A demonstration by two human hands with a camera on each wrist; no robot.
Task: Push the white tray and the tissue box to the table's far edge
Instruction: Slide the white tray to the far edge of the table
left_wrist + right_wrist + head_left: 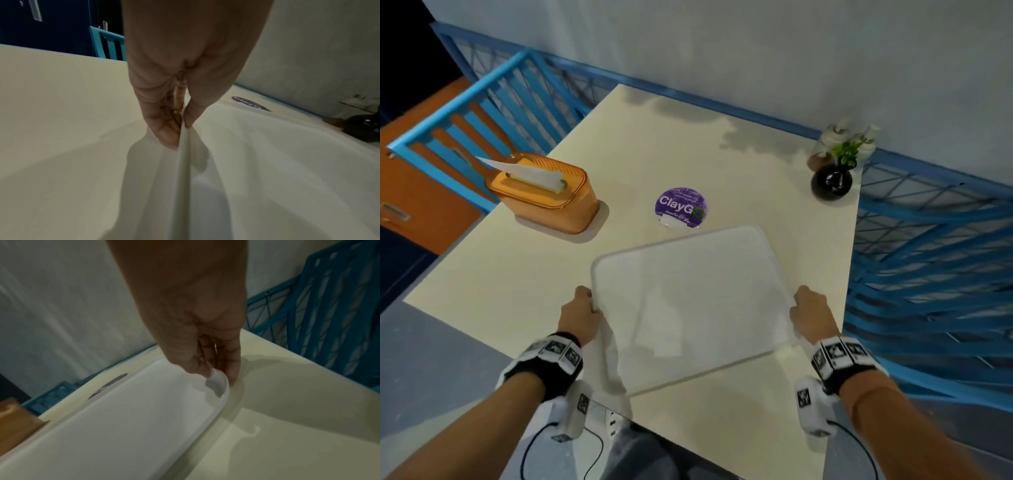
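Observation:
The white tray (688,301) lies flat on the cream table (524,274), near the front and slightly rotated. My left hand (582,315) pinches the tray's left rim (183,155) between thumb and fingers. On the opposite side, my right hand (810,317) pinches the right rim (223,391) the same way. The orange tissue box (544,192), with a white tissue sticking out of its top, stands at the table's left edge, beyond the left hand and apart from the tray.
A round purple ClayGo sticker (681,207) sits just past the tray's far rim. A black vase with a green plant (832,178) and pale bottles (835,133) stand at the far right corner. Blue railings (928,240) flank the table; a wall rises behind it.

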